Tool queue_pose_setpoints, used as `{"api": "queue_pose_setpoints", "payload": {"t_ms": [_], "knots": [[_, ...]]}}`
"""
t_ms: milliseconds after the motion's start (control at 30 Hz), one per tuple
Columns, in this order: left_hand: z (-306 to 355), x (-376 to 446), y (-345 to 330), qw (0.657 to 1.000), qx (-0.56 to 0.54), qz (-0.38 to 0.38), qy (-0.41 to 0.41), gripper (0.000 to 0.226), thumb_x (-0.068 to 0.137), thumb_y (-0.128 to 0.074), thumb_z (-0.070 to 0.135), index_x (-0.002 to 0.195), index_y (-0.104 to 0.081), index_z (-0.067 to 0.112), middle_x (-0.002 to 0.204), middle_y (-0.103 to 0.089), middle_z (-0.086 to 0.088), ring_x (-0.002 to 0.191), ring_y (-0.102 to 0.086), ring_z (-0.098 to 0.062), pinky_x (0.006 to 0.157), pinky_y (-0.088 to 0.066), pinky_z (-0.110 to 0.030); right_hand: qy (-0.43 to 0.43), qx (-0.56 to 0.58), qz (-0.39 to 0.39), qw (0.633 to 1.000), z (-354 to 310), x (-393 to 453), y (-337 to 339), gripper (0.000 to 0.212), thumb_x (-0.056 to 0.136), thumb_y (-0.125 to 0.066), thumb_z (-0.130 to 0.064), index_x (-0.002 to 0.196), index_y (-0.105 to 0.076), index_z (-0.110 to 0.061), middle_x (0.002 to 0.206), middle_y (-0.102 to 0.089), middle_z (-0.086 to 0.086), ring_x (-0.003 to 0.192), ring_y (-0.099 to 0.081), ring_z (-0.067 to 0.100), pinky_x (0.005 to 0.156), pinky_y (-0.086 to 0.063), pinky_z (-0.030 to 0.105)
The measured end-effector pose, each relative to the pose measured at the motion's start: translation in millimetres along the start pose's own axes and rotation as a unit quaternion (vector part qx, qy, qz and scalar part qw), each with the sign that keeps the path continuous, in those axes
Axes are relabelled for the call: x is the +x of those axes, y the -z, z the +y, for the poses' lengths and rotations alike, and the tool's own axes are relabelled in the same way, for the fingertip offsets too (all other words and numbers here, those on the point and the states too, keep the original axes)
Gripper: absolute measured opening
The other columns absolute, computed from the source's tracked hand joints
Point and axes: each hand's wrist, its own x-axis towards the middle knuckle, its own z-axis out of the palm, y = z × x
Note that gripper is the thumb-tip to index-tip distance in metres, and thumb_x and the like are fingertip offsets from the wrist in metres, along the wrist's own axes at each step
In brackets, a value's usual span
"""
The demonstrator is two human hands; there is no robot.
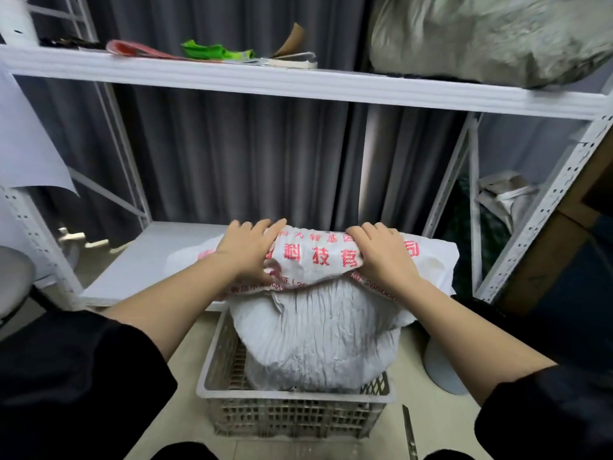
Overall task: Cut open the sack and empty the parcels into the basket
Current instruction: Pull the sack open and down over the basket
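Both hands, left hand (247, 252) and right hand (381, 254), clutch the sack (318, 330) mid-frame, upended in the basket (212, 366); a lopsided lift could tip parcels over the rim.

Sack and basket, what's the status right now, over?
Left hand and right hand both grip the sack at its upper end. Sack stands in the basket. No parcels visible. Knife lies on the floor beside basket.

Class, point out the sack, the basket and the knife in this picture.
sack (318, 340), head view, on its crinkled white lower bulge.
basket (292, 398), head view, on its near rim.
knife (409, 433), head view, on its handle, floor right of basket.
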Motion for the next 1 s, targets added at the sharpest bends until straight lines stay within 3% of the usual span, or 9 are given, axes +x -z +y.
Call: {"api": "queue_pose_setpoints", "payload": {"t_ms": [67,167,300,400,500,667,767,900,1000], "knots": [[5.6,-0.1,-11.7,0.999,-0.029,0.006,0.026,0.091,0.073,-0.058,0.057,0.148,-0.016,0.025,0.134,-0.051,-0.004,0.115,-0.052,-0.029,0.09,-0.04,-0.035,0.05,0.037,-0.013,0.998,1.3,-4.9,4.1,0.037,0.073,-0.06,-0.03,0.108,-0.055,-0.02,0.087,-0.055,0.0,0.078,-0.051,0.026,0.068,-0.035,0.035],[8.9,2.4,-19.3,0.995,-0.06,0.044,0.06,0.05,0.082,-0.054,0.045,0.124,-0.041,0.023,0.114,-0.064,-0.002,0.108,-0.054,-0.028,0.073,-0.038,-0.031,0.084,0.101,-0.151,0.98,5.2,-4.6,20.9,0.064,0.071,-0.056,-0.055,0.127,-0.046,-0.025,0.112,-0.055,-0.003,0.101,-0.051,0.021,0.087,-0.038,0.035],[7.1,7.6,-25.8,0.989,-0.065,0.102,0.081,0.034,0.084,-0.052,0.028,0.115,-0.046,0.019,0.106,-0.065,-0.003,0.102,-0.057,-0.028,0.067,-0.037,-0.032,-0.018,0.064,-0.335,0.94,21.2,10.7,47.5,0.096,0.068,-0.065,-0.065,0.146,-0.02,-0.032,0.142,-0.042,-0.002,0.128,-0.042,0.024,0.1,-0.033,0.041],[7.9,10.3,-21.8,0.981,-0.089,0.144,0.095,0.021,0.083,-0.052,0.022,0.102,-0.045,0.017,0.1,-0.064,-0.003,0.096,-0.055,-0.029,0.06,-0.033,-0.033,-0.121,0.053,-0.416,0.9,30.2,16.4,47.8,0.062,0.072,-0.071,-0.045,0.123,-0.041,-0.027,0.128,-0.057,0.0,0.11,-0.055,0.026,0.08,-0.04,0.034],[-3.1,11.5,0.1,0.975,-0.068,0.194,0.088,0.019,0.081,-0.054,0.022,0.097,-0.047,0.016,0.096,-0.065,-0.005,0.093,-0.056,-0.032,0.06,-0.031,-0.033,-0.129,0.019,-0.274,0.953,28.8,20.5,39.2,0.025,0.084,-0.055,-0.035,0.104,-0.05,-0.019,0.108,-0.067,0.007,0.1,-0.061,0.032,0.068,-0.036,0.033],[-41.0,20.4,70.5,0.95,-0.031,0.287,0.117,0.025,0.079,-0.056,0.025,0.101,-0.049,0.015,0.099,-0.065,-0.011,0.095,-0.056,-0.036,0.066,-0.029,-0.037,-0.102,-0.028,-0.012,0.994,33.1,65.3,60.6,0.016,0.083,-0.056,-0.03,0.087,-0.048,-0.017,0.086,-0.067,0.01,0.083,-0.062,0.036,0.065,-0.028,0.037],[-50.5,18.9,84.6,0.946,-0.021,0.297,0.125,0.025,0.078,-0.057,0.025,0.098,-0.049,0.014,0.095,-0.065,-0.012,0.092,-0.055,-0.037,0.065,-0.029,-0.037,-0.108,-0.047,0.014,0.993,33.1,81.9,67.6,0.013,0.081,-0.056,-0.025,0.084,-0.047,-0.016,0.081,-0.066,0.009,0.078,-0.061,0.036,0.064,-0.025,0.036],[-43.8,7.9,61.3,0.973,-0.018,0.208,0.097,0.032,0.08,-0.056,0.033,0.105,-0.047,0.016,0.102,-0.065,-0.01,0.096,-0.055,-0.035,0.068,-0.031,-0.036,-0.071,-0.066,-0.055,0.994,23.1,69.6,52.8,0.012,0.085,-0.052,-0.024,0.09,-0.049,-0.013,0.088,-0.068,0.01,0.082,-0.062,0.034,0.064,-0.025,0.035],[-48.4,8.8,73.9,0.961,-0.037,0.251,0.108,0.025,0.08,-0.052,0.029,0.099,-0.047,0.014,0.097,-0.065,-0.01,0.092,-0.055,-0.036,0.065,-0.03,-0.036,-0.065,-0.072,-0.008,0.995,28.3,78.8,73.9,0.014,0.085,-0.052,-0.024,0.091,-0.05,-0.011,0.09,-0.067,0.013,0.084,-0.061,0.037,0.065,-0.025,0.036]]}}
